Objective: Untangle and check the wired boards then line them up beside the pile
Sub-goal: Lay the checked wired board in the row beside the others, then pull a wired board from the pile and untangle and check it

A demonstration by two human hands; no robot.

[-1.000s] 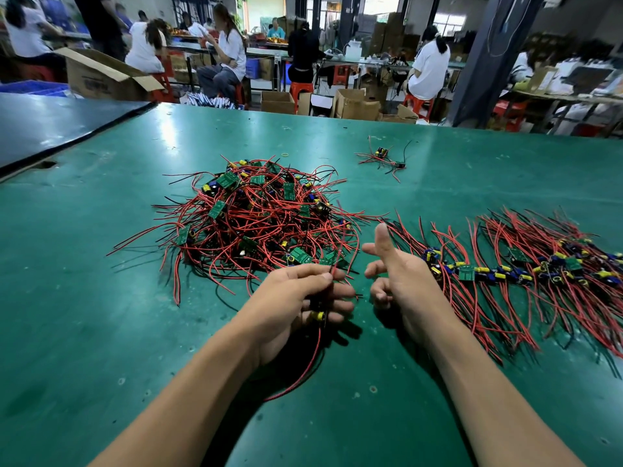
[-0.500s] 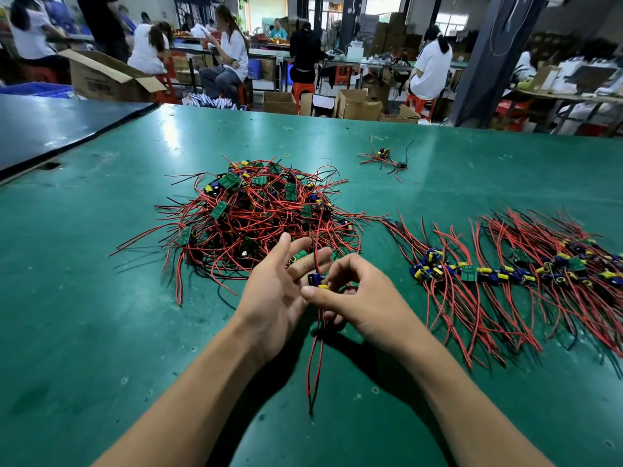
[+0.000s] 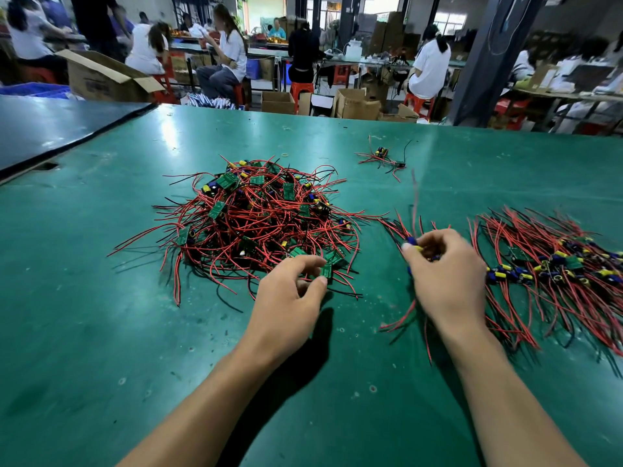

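A tangled pile [image 3: 259, 217] of small green boards with red and black wires lies at the middle of the green table [image 3: 101, 332]. To its right runs a row of lined-up boards [image 3: 556, 264]. My right hand [image 3: 445, 281] is closed on one wired board [image 3: 413, 244] at the left end of that row, its wires trailing toward me. My left hand [image 3: 290, 298] is at the pile's near edge, thumb and fingers pinching a green board [image 3: 326, 272] there.
A separate small wired board [image 3: 382, 156] lies alone farther back on the table. A dark table [image 3: 50, 129] adjoins on the left. Beyond the far edge are cardboard boxes [image 3: 357, 104], red stools and several seated people.
My right hand has carried the wired board from in front of me to the left end of the row. My left hand let go of it and reached to the pile's near edge.
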